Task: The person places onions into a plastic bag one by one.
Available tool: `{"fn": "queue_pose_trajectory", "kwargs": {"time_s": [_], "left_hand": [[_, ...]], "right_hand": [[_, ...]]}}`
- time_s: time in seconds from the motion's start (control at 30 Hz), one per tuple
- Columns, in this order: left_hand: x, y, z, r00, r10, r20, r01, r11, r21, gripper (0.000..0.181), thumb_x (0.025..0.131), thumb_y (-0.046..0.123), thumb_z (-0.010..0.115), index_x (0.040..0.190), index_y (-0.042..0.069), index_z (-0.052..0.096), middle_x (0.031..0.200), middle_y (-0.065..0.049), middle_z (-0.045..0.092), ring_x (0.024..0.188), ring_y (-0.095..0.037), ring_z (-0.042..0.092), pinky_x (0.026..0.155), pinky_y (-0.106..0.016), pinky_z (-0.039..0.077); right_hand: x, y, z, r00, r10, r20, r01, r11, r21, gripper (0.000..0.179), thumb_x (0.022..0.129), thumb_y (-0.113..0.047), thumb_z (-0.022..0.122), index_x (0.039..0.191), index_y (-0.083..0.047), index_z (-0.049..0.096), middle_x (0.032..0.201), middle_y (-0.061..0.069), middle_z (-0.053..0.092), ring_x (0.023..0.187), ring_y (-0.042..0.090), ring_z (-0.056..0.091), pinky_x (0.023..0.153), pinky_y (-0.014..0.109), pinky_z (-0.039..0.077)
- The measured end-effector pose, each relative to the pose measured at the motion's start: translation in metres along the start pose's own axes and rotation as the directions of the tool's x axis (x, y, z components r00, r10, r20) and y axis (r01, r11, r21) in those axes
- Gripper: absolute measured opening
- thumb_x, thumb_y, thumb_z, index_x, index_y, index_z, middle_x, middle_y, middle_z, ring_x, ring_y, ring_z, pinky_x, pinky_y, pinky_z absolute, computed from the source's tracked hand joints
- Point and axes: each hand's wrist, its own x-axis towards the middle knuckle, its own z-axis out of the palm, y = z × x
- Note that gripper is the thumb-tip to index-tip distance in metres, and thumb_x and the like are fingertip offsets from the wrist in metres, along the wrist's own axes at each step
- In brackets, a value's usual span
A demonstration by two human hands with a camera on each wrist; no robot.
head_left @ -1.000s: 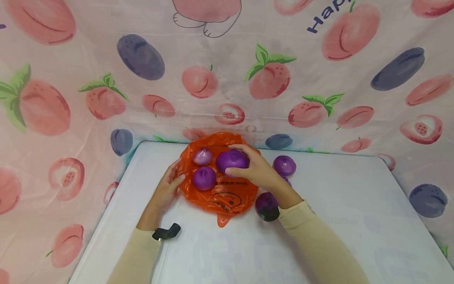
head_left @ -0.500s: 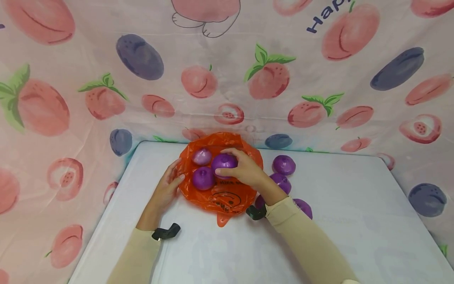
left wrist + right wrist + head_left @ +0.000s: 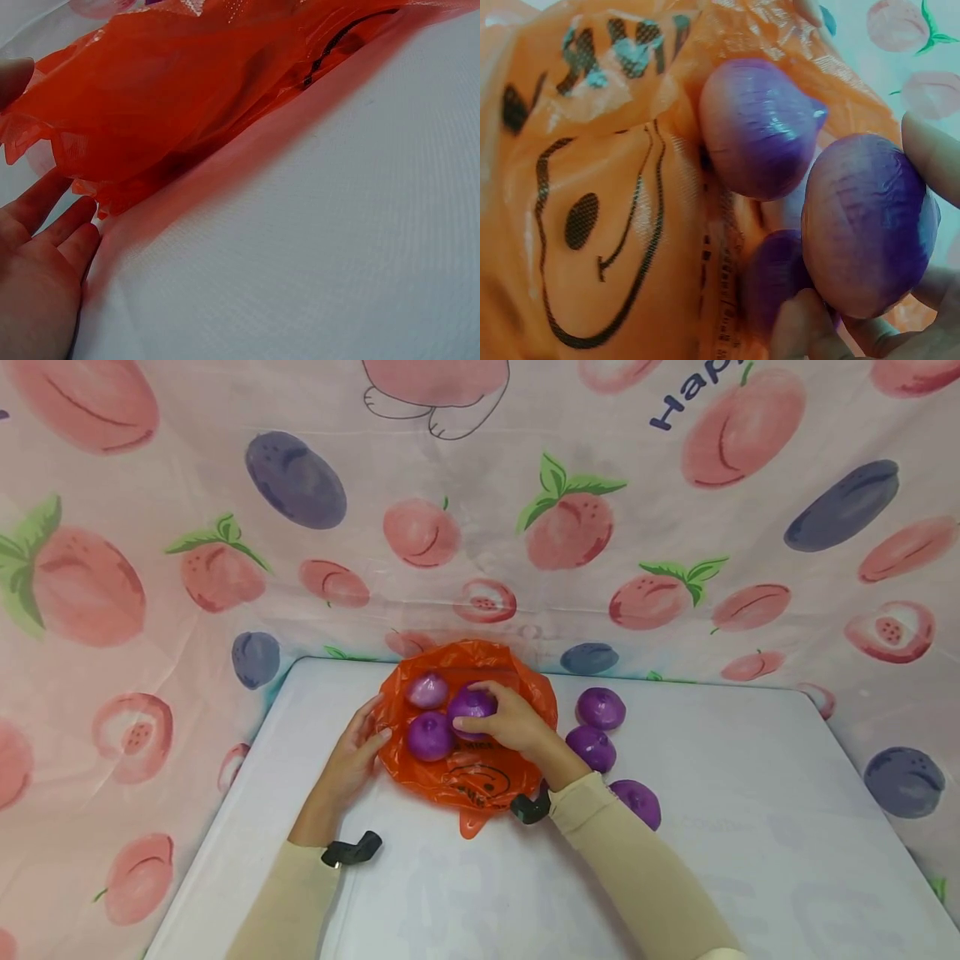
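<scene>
A red-orange plastic bag [image 3: 487,777] with black print and a smiley face lies spread on the table. My right hand [image 3: 513,722] grips a purple onion [image 3: 870,225] over the bag, thumb on one side and fingers on the other. On the bag beside it sit another purple onion [image 3: 431,737] and a paler one [image 3: 427,691]. At the bag's left edge is my left hand [image 3: 354,756]; in the left wrist view its fingers [image 3: 71,225] are nearly straight, the tips against the crumpled rim.
To the right of the bag, three more purple onions rest on the white table [image 3: 750,760]: a back one [image 3: 601,708], a middle one [image 3: 591,748] and a front one [image 3: 637,804] partly behind the right sleeve. A fruit-patterned cloth [image 3: 480,552] hangs behind the table.
My right hand has moved a little left and down with the onion, close beside the two others on the bag. The left hand has stayed at the bag's edge.
</scene>
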Motion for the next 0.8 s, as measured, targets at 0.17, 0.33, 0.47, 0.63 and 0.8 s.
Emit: {"fn": "queue_pose_trajectory", "kwargs": {"time_s": [0.17, 0.33, 0.47, 0.63, 0.8], "left_hand": [[0.000, -0.001, 0.000, 1.000, 0.000, -0.002, 0.000, 1.000, 0.011, 0.063, 0.105, 0.013, 0.055, 0.161, 0.023, 0.029, 0.165, -0.008, 0.029, 0.138, -0.010, 0.046, 0.105, -0.019, 0.049], [0.000, -0.002, 0.000, 1.000, 0.012, 0.001, -0.012, 1.000, -0.005, 0.062, 0.105, 0.011, 0.054, 0.161, 0.021, 0.028, 0.163, -0.008, 0.030, 0.137, -0.009, 0.046, 0.106, -0.019, 0.048], [0.000, -0.001, 0.001, 1.000, 0.012, -0.002, -0.012, 1.000, -0.013, 0.063, 0.105, 0.011, 0.054, 0.161, 0.021, 0.028, 0.163, -0.007, 0.031, 0.138, -0.010, 0.046, 0.106, -0.019, 0.048], [0.000, -0.002, 0.001, 1.000, 0.006, -0.007, -0.006, 1.000, 0.004, 0.063, 0.105, 0.012, 0.054, 0.161, 0.022, 0.028, 0.165, -0.008, 0.029, 0.139, -0.010, 0.044, 0.106, -0.018, 0.048], [-0.001, -0.002, 0.000, 1.000, -0.003, -0.010, 0.003, 1.000, 0.011, 0.062, 0.105, 0.012, 0.055, 0.161, 0.023, 0.029, 0.166, -0.008, 0.027, 0.139, -0.011, 0.044, 0.106, -0.018, 0.048]], "right_hand": [[0.005, 0.007, 0.004, 0.999, 0.032, -0.008, -0.032, 0.999, 0.004, 0.073, 0.085, -0.037, 0.083, 0.147, -0.019, 0.050, 0.152, 0.013, 0.047, 0.140, 0.036, 0.047, 0.118, 0.057, 0.040], [0.011, 0.015, 0.008, 0.999, 0.053, -0.008, -0.053, 0.999, 0.015, 0.074, 0.087, -0.034, 0.082, 0.150, -0.021, 0.047, 0.155, 0.014, 0.043, 0.141, 0.038, 0.044, 0.118, 0.058, 0.038], [0.016, 0.023, 0.011, 0.998, 0.068, -0.009, -0.068, 0.998, -0.002, 0.074, 0.088, -0.032, 0.081, 0.153, -0.025, 0.045, 0.158, 0.013, 0.041, 0.143, 0.038, 0.043, 0.118, 0.059, 0.037], [0.018, 0.030, 0.013, 0.997, 0.082, -0.015, -0.082, 0.997, -0.010, 0.075, 0.089, -0.033, 0.080, 0.154, -0.025, 0.044, 0.158, 0.013, 0.040, 0.143, 0.038, 0.043, 0.118, 0.059, 0.038], [0.019, 0.034, 0.013, 0.994, 0.105, -0.013, -0.105, 0.994, -0.016, 0.075, 0.088, -0.035, 0.081, 0.153, -0.028, 0.044, 0.158, 0.011, 0.042, 0.143, 0.038, 0.043, 0.117, 0.061, 0.038]]}}
